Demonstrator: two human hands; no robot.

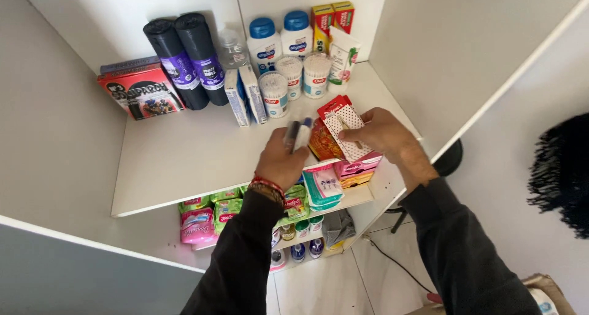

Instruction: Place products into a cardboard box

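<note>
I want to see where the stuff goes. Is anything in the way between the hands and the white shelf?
Nothing visible blocks it. The left hand holds two pens and the right hand a dotted packet, both above bare shelf. The tubs, bottles and rolls stand farther back.

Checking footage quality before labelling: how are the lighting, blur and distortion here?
Head view: soft, even light, faint shadows behind the two dark rolls; the left hand and its pens are motion-blurred; the right hand is sharper; the white shelf edges splay from wide-angle distortion.
</note>
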